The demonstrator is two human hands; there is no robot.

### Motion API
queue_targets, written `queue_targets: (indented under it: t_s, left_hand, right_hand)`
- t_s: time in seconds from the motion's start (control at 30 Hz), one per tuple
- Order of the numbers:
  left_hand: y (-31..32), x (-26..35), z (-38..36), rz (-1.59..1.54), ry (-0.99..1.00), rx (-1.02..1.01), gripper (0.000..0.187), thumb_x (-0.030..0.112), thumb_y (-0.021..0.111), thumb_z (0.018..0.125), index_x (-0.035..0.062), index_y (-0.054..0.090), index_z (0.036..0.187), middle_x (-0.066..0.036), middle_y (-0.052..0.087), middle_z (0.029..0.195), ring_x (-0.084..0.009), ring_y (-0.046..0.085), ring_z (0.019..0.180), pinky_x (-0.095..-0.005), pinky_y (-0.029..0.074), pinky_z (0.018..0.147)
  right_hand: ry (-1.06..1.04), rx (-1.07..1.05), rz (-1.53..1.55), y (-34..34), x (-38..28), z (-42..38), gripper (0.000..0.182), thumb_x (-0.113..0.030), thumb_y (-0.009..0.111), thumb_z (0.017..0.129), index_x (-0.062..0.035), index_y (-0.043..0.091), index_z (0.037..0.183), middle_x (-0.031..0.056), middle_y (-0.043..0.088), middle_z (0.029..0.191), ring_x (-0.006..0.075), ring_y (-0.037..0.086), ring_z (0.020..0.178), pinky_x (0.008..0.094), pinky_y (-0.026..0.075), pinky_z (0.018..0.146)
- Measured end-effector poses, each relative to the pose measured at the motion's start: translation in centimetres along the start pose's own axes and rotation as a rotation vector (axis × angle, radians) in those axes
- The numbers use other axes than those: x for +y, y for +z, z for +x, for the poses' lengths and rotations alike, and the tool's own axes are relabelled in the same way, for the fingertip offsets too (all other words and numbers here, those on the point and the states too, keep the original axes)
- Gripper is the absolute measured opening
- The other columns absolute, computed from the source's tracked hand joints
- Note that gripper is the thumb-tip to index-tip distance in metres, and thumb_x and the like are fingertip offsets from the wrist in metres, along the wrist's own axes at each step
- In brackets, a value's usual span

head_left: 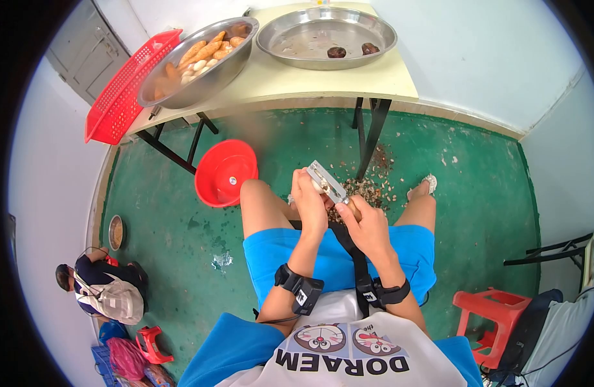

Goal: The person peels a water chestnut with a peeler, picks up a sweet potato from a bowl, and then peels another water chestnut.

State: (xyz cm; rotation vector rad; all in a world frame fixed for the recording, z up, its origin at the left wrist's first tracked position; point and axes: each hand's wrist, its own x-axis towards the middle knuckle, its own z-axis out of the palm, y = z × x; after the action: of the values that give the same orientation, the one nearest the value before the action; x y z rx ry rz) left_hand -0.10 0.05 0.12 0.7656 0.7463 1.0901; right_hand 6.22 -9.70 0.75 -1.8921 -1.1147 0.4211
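My left hand (309, 201) is closed around a small, pale, peeled-looking tuber (317, 186), mostly hidden by my fingers and the tool. My right hand (366, 231) grips a peeler by its wooden handle (353, 208). The wide metal frame of the peeler (328, 181) lies across the tuber, touching or very close to it. Both hands are above my lap, between my knees. Peelings (371, 191) are scattered on the green floor beyond them.
On the table (297, 82) stand a metal basin (229, 72) of orange-brown and white tubers and a round metal tray (297, 63) with two dark pieces. A red basket (126, 97) leans at its left. A red tub (210, 184), another person (110, 284) and a red stool (487, 303) surround me.
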Motion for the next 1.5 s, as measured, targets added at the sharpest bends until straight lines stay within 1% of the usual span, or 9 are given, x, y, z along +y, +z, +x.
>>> queue_targets:
  t_s: [0.2,0.37,0.5,0.6,0.7,0.87,1.33,1.43,1.5]
  left_hand:
    - [0.1,-0.1,-0.1,0.019,0.104,0.046,0.020,0.023,0.037,0.090,0.0104,0.038,0.073,0.000,0.046,0.060,-0.0038,0.042,0.042,-0.0170,0.027,0.031]
    - [-0.1,-0.4,-0.1,0.068,0.182,0.057,0.021,0.021,0.039,0.089,0.0089,0.038,0.072,-0.001,0.046,0.060,-0.0044,0.043,0.044,-0.0169,0.029,0.032]
    - [0.8,-0.1,-1.2,0.089,0.330,0.051,0.018,0.019,0.039,0.089,0.0073,0.038,0.075,-0.002,0.045,0.060,-0.0064,0.042,0.043,-0.0178,0.030,0.032]
    - [2.2,0.6,-2.4,-0.011,0.276,-0.005,0.018,0.020,0.036,0.090,0.0063,0.038,0.078,-0.003,0.045,0.059,-0.0076,0.040,0.042,-0.0188,0.029,0.032]
    - [1.3,0.2,-1.1,-0.028,0.157,0.036,0.019,0.021,0.032,0.091,0.0059,0.038,0.080,-0.004,0.045,0.058,-0.0081,0.040,0.041,-0.0193,0.029,0.032]
    - [0.9,0.1,-0.8,0.015,0.097,0.084,0.024,0.024,0.031,0.091,0.0076,0.039,0.075,-0.002,0.043,0.057,-0.0063,0.039,0.041,-0.0191,0.029,0.032]
    - [0.3,-0.4,-0.5,0.061,0.243,0.101,0.022,0.021,0.037,0.090,0.0101,0.036,0.070,0.002,0.042,0.058,-0.0023,0.039,0.042,-0.0166,0.030,0.031]
    - [0.2,-0.8,-0.3,0.061,0.261,0.104,0.022,0.020,0.039,0.089,0.0095,0.036,0.070,0.001,0.044,0.058,-0.0021,0.040,0.042,-0.0166,0.031,0.031]
    - [0.2,-0.7,-0.4,0.073,0.264,0.094,0.021,0.020,0.039,0.089,0.0092,0.036,0.071,0.001,0.045,0.059,-0.0026,0.040,0.043,-0.0168,0.031,0.032]
  right_hand:
    - [0.004,0.003,0.043,0.2,-0.2,-0.2,0.034,-0.037,0.052,0.082,-0.0039,0.049,0.074,0.0184,0.053,0.056,0.0380,0.054,0.055,0.0431,0.040,0.047]
    - [0.007,0.035,0.123,0.4,-0.5,-0.3,0.032,-0.027,0.053,0.084,0.0013,0.046,0.070,0.0148,0.046,0.052,0.0247,0.042,0.044,0.0332,0.036,0.045]
    - [0.069,0.077,0.184,0.9,0.0,-0.1,0.036,-0.032,0.052,0.084,0.0001,0.048,0.069,0.0168,0.051,0.052,0.0341,0.053,0.049,0.0387,0.039,0.045]
    - [0.148,0.216,0.171,-0.1,1.4,0.8,0.034,-0.028,0.053,0.084,0.0015,0.049,0.067,0.0134,0.048,0.050,0.0186,0.044,0.042,0.0333,0.035,0.043]
    - [0.118,0.198,0.237,-0.7,1.3,0.4,0.033,-0.027,0.054,0.084,0.0019,0.049,0.068,0.0122,0.047,0.049,0.0139,0.039,0.044,0.0311,0.035,0.043]
    - [-0.010,0.041,0.121,-0.6,0.0,-0.3,0.033,-0.034,0.056,0.081,-0.0033,0.050,0.072,0.0152,0.051,0.052,0.0344,0.053,0.050,0.0381,0.040,0.045]
    - [-0.009,0.003,0.067,0.3,0.1,-0.5,0.035,-0.035,0.053,0.082,-0.0028,0.049,0.072,0.0180,0.051,0.053,0.0375,0.053,0.052,0.0422,0.040,0.046]
    - [-0.012,0.032,0.103,0.6,-0.2,-0.5,0.032,-0.026,0.054,0.083,0.0009,0.045,0.069,0.0152,0.046,0.053,0.0276,0.043,0.043,0.0341,0.035,0.044]
    - [0.003,0.053,0.103,1.0,0.1,-0.6,0.035,-0.034,0.052,0.083,-0.0015,0.049,0.071,0.0183,0.051,0.053,0.0380,0.052,0.051,0.0426,0.039,0.046]
